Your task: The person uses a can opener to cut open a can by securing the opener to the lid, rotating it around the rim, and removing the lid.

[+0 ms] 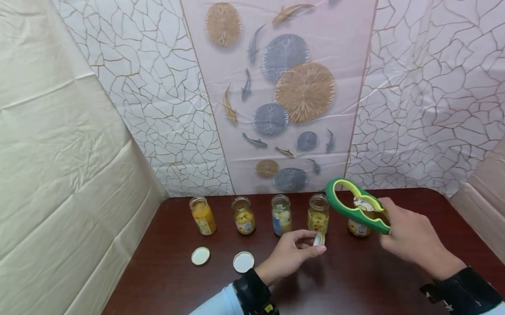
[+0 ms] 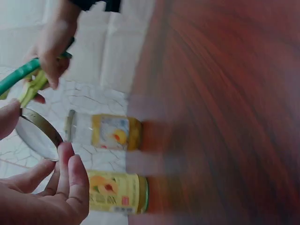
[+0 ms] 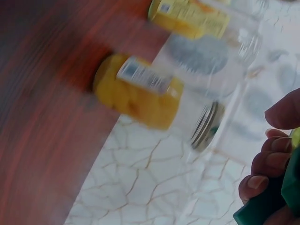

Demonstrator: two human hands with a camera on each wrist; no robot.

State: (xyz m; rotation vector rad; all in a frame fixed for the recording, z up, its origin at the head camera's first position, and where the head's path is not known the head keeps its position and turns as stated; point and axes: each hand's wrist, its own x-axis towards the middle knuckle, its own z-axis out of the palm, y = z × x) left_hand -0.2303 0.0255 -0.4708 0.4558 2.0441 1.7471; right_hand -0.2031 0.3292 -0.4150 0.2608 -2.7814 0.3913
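Note:
My left hand (image 1: 288, 254) pinches a round jar lid (image 2: 41, 125) by its rim, holding it tilted in front of an uncapped jar with a yellow label (image 1: 318, 217). To the right, my right hand (image 1: 415, 237) grips a green jar opener (image 1: 360, 217) by its handle end, raised over the table. Behind the opener stands another jar of yellow fruit (image 3: 136, 96), with its metal lid (image 3: 209, 126) on. That jar's top is partly covered by the opener in the head view.
Three uncapped jars stand in the row to the left: an orange one (image 1: 203, 217), a yellow one (image 1: 243, 217) and a pale one (image 1: 281, 215). Two lids, one (image 1: 200, 256) and another (image 1: 243, 262), lie before them on the dark table (image 1: 165, 286). A patterned cloth (image 1: 181, 109) hangs behind.

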